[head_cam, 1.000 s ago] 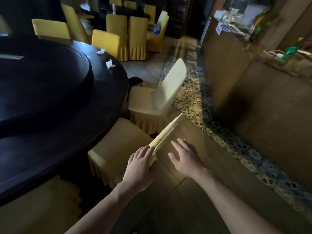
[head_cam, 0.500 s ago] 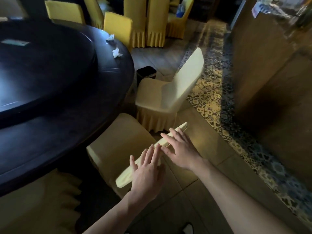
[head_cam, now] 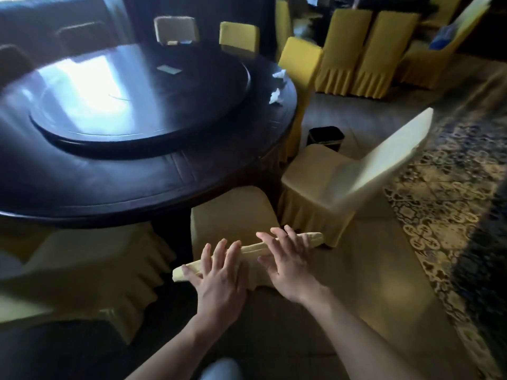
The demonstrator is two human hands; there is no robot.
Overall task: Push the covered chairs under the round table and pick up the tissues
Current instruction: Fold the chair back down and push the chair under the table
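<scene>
Head view: left hand (head_cam: 216, 272) and right hand (head_cam: 288, 259), now flat-open on covered chair (head_cam: 233, 215) backrest, have advanced it under bench (head_cam: 192, 182).

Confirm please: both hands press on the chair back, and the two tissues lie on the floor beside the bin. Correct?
Not quite. Both hands do press on the chair back, but the head view shows the tissues on the table, not on the floor.

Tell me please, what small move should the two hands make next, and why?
Probably push forward: both the left hand and right hand lie flat on the chair back, and its seat is only partly under the round table.
</scene>
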